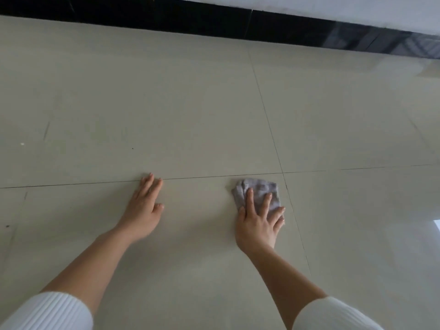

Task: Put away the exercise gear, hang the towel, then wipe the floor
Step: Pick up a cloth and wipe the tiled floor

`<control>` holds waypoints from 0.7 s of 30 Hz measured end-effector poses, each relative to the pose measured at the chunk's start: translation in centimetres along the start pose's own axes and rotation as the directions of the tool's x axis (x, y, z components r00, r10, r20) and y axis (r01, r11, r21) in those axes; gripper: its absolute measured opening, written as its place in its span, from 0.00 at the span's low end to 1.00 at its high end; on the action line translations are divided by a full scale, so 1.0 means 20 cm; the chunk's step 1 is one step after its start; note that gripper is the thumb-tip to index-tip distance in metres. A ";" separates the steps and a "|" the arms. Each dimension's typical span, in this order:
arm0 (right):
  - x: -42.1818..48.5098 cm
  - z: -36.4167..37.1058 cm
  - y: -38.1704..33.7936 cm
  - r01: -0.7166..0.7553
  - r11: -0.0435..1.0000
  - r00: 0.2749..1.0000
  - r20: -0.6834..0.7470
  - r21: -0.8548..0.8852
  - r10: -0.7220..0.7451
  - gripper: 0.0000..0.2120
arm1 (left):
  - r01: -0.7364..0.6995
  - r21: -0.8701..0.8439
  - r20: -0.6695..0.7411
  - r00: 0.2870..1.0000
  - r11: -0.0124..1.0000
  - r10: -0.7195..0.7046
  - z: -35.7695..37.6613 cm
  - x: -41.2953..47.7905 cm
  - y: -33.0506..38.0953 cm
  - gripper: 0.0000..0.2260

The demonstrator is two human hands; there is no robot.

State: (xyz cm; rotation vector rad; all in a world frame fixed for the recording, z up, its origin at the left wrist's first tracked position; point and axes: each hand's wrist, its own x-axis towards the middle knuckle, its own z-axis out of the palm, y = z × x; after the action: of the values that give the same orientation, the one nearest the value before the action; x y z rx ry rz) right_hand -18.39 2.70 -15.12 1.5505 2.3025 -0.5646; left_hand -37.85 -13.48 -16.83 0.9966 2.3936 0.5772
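Note:
A crumpled grey cloth (259,189) lies on the pale beige tiled floor (166,103). My right hand (258,222) presses flat on the cloth's near part, fingers spread over it. To the left, my left hand (145,208) rests palm down on the bare tile, fingers together and pointing away from me, holding nothing. Its fingertips reach a grout line that runs across the floor. Both forearms are bare below white ribbed sleeves.
A black skirting band (214,22) runs along the far edge of the floor below a white wall (333,8). Small dark specks (7,226) and faint scuff marks (46,131) show on the tiles at the left. A bright reflection (437,225) lies at the right edge.

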 end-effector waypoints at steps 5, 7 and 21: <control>-0.39 0.26 -0.21 0.520 0.835 0.853 0.052 -0.181 -0.519 0.24 | 0.018 -0.099 0.027 1.000 0.995 -0.015 -0.03 -0.01 -0.03 0.23; -0.50 0.31 -0.19 0.669 0.700 0.742 0.180 -0.251 -0.645 0.23 | 0.006 0.016 0.029 1.000 1.000 -0.007 -0.01 -0.04 -0.03 0.24; -0.03 -0.07 0.43 -0.126 0.992 0.989 -0.078 0.014 0.127 0.25 | 0.334 0.209 -0.207 0.934 0.919 -0.292 -0.04 -0.24 -0.22 0.32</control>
State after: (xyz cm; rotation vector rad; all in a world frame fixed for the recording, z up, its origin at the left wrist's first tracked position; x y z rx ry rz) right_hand -10.22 5.76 -14.81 1.7375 2.2400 -0.4909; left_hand -37.72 -20.13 -17.25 0.6501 2.7544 0.2662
